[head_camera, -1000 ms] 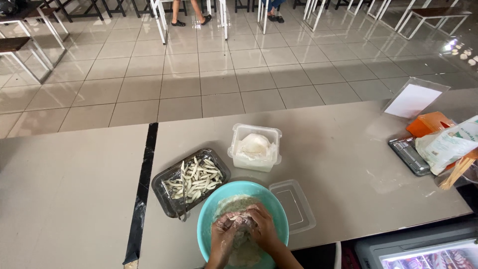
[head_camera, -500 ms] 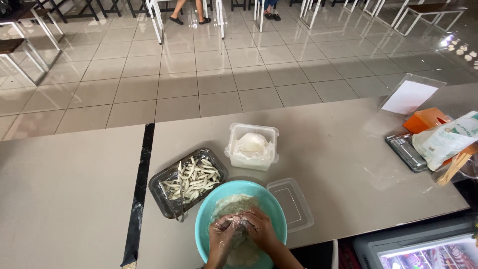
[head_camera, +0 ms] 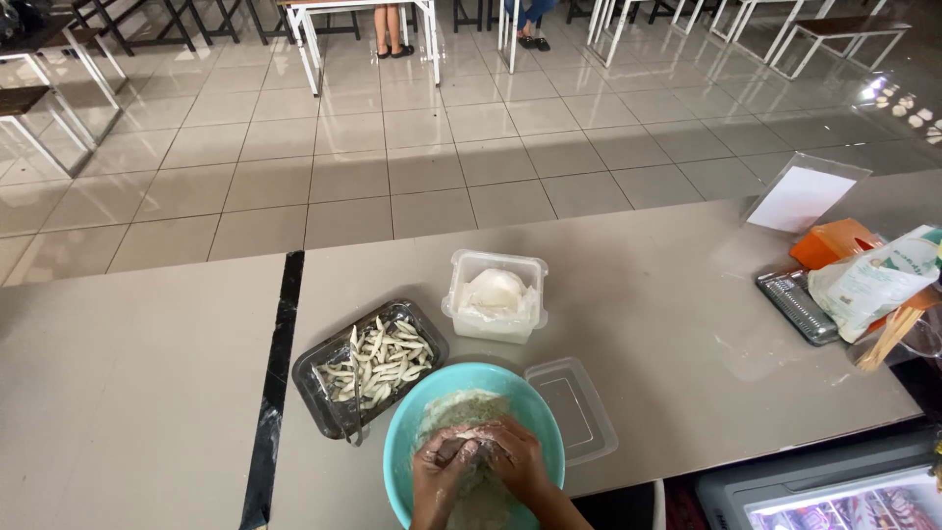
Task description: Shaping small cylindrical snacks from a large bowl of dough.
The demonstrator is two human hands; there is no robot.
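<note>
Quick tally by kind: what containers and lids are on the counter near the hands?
Teal mixing bowl: 1
Dark tray of pale fish strips: 1
Clear tub of white flour: 1
Clear lid: 1
Total: 4
Both hands, left hand and right hand, are in the bowl.

The setting is appearing as a canteen or small eatery. A tiled floor (head_camera: 412, 167) is stretching out beyond the tabletop (head_camera: 687, 324), carrying rows of white-framed dining tables (head_camera: 363, 29) and benches (head_camera: 844, 29). Seated people's legs (head_camera: 390, 29) are showing under them. A glass-topped chest freezer (head_camera: 834, 496) is standing beside the tabletop, where food containers are lying open.
</note>
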